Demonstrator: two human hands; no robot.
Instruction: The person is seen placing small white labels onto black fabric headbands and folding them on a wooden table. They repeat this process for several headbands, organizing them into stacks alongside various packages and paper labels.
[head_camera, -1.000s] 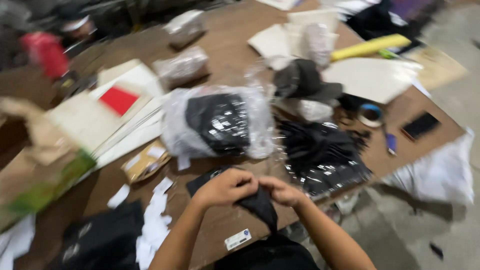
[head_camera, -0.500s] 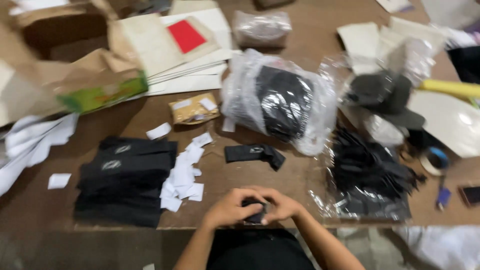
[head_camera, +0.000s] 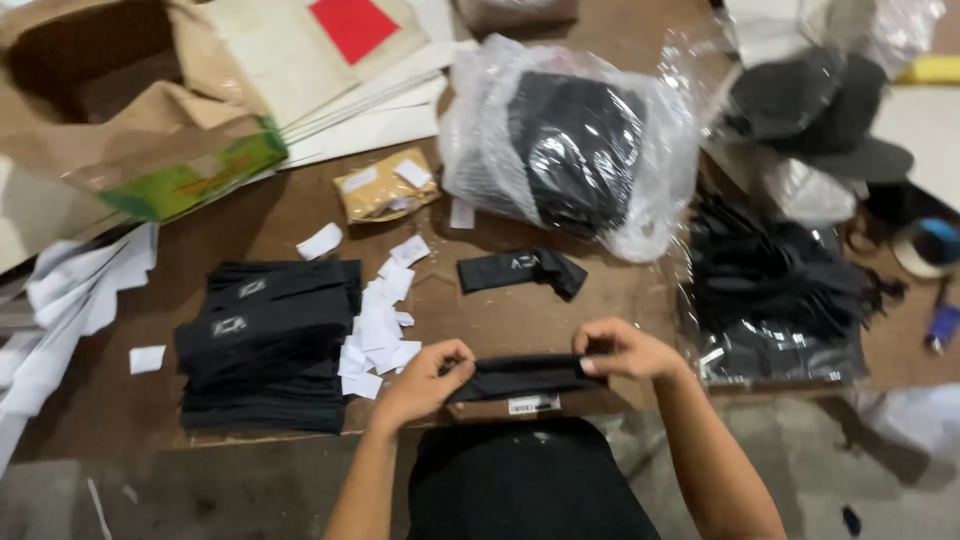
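Note:
My left hand and my right hand each pinch one end of a black fabric band, stretched flat between them at the table's near edge. Just beyond lies another black band with a pale mark. To the left sits a stack of folded black bands, with white paper slips scattered beside it. A clear plastic bag with black items lies past the loose band.
An open plastic bag of black bands lies at the right. A brown paper bag, white cards with a red square, a small padded envelope, dark caps and a tape roll surround the brown table.
The view has swung left and closer. The band bunched between my hands earlier is now pulled out flat between them.

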